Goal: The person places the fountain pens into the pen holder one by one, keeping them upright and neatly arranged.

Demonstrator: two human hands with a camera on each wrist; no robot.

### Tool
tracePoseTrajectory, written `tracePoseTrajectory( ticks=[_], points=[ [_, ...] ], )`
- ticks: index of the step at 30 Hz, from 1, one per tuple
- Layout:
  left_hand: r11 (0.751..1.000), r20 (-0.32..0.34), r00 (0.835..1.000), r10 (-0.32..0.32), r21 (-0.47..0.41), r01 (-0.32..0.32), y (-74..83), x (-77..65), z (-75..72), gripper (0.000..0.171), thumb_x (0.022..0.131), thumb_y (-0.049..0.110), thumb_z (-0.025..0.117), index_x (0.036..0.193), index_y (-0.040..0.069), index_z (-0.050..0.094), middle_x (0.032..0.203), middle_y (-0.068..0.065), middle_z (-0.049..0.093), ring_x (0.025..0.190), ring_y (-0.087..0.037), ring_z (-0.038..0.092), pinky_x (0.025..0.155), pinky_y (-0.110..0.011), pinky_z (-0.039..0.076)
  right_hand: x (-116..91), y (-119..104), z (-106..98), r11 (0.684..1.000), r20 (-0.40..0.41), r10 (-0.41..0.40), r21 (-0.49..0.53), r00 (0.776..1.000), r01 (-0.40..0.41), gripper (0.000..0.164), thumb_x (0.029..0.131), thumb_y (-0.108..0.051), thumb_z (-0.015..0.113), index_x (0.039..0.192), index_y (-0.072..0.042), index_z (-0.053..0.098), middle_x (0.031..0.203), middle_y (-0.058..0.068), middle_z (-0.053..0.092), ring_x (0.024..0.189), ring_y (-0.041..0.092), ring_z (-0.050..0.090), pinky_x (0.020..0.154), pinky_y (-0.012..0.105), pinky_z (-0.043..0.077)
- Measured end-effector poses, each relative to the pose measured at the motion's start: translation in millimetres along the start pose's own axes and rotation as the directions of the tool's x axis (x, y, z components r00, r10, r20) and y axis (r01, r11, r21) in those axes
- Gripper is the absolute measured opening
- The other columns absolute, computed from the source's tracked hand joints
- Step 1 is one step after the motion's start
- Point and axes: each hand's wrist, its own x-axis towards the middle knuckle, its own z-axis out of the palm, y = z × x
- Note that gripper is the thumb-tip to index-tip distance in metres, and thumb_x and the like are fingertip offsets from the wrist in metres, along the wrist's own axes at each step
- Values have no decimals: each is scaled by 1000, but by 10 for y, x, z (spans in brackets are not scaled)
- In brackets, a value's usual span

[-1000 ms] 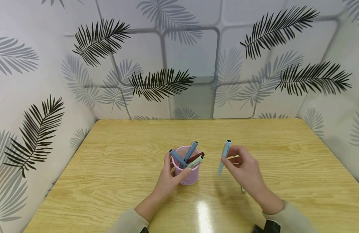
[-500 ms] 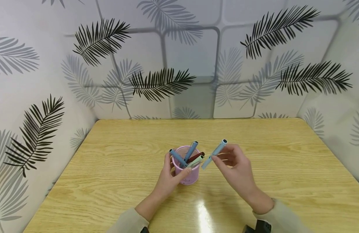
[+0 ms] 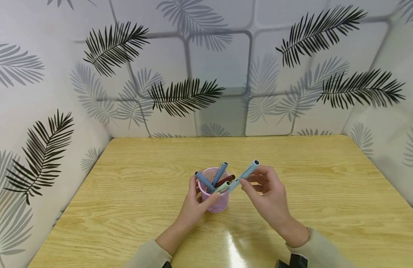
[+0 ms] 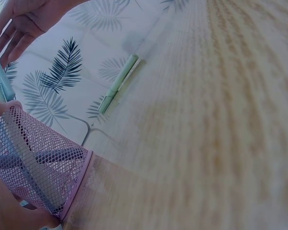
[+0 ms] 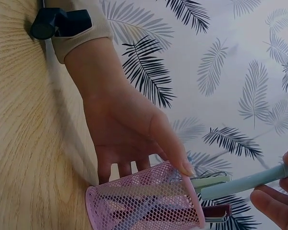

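My left hand (image 3: 190, 210) grips a pink mesh pen cup (image 3: 219, 204) that stands on the table, fingers round its left side and thumb at the front rim. Inside lean two blue pens (image 3: 205, 182), a dark red pen (image 3: 224, 181) and a pale green pen (image 3: 223, 187). Between thumb and fingers my right hand (image 3: 270, 201) pinches a light blue pen (image 3: 248, 171), tilted, its lower end at the cup's right rim. In the right wrist view that light blue pen (image 5: 245, 183) lies alongside the green one; whether its tip is inside I cannot tell.
Another green pen (image 4: 119, 84) lies on the table in the left wrist view; the head view does not show it. The wooden table (image 3: 143, 175) reaches back to a leaf-patterned wall covering (image 3: 220, 111), which also rises at both sides.
My right hand has moved left with the light blue pen, which has tipped over until its lower end reached the cup. The pale green pen shifted slightly left. My left hand stays put.
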Motion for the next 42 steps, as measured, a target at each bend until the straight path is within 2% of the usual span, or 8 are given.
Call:
tracePoseTrajectory(
  ticks=[7, 10, 13, 17, 21, 24, 34, 42],
  points=[
    [1000, -15, 1000, -2, 9, 2, -236, 52, -22, 73, 86, 16, 67, 142, 16, 21, 138, -17, 35, 123, -32, 39, 97, -50, 37, -7, 36, 92, 1000, 22, -6, 25, 1000, 5, 32, 76, 19, 64, 103, 6, 51, 93, 16, 58, 85, 14, 64, 64, 24, 53],
    [1000, -11, 1000, -7, 3, 7, -203, 49, -20, 73, 85, 15, 68, 142, 15, 21, 139, -18, 35, 123, -33, 38, 97, -51, 36, -13, 53, 127, 1000, 21, -2, -4, 1000, 2, 34, 75, 20, 64, 103, 7, 51, 93, 17, 58, 83, 15, 64, 63, 24, 53],
    [1000, -4, 1000, -12, -2, 12, -77, 20, -9, 73, 86, 13, 67, 142, 11, 21, 138, -21, 34, 122, -35, 39, 97, -52, 36, -27, 89, 151, 999, 22, 1, -50, 1000, 1, 34, 73, 20, 66, 102, 7, 52, 92, 17, 59, 81, 18, 64, 62, 27, 53],
    [1000, -3, 1000, -19, 5, 19, 74, -17, 7, 71, 86, 11, 66, 141, 8, 21, 138, -23, 34, 122, -35, 39, 97, -51, 36, -62, 170, 156, 989, 34, 29, -148, 999, -24, 32, 75, 13, 70, 100, 1, 55, 90, 8, 62, 78, 18, 63, 58, 30, 53],
    [1000, -5, 1000, -17, 10, 17, 99, -23, 10, 71, 86, 10, 65, 141, 8, 21, 138, -23, 35, 122, -35, 39, 97, -51, 36, -93, 254, 146, 961, 39, 64, -270, 997, -51, 26, 76, 2, 73, 96, -7, 59, 88, -1, 64, 75, 13, 62, 55, 27, 51],
    [1000, -6, 1000, -23, 2, 23, 91, -22, 8, 71, 86, 12, 66, 142, 9, 21, 137, -22, 35, 122, -35, 39, 97, -51, 36, -106, 298, 140, 942, 44, 83, -330, 996, -64, 22, 77, -1, 74, 93, -9, 61, 88, -2, 64, 73, 11, 61, 54, 25, 50],
    [999, -4, 999, -37, 2, 37, 85, -24, 6, 72, 87, 13, 65, 142, 10, 21, 139, -22, 34, 123, -34, 38, 99, -51, 35, -139, 360, 115, 912, 76, 164, -391, 984, -122, 15, 80, -5, 71, 91, -9, 62, 86, -1, 63, 71, 11, 59, 55, 25, 50],
    [1000, -23, 1000, -20, 24, 20, -234, 45, -11, 71, 86, 22, 68, 141, 24, 23, 138, -12, 37, 124, -31, 38, 98, -50, 36, -159, 389, 66, 908, 97, 199, -393, 975, -146, 12, 81, -4, 71, 89, -7, 62, 85, -1, 62, 71, 14, 59, 56, 23, 49]
  ],
)
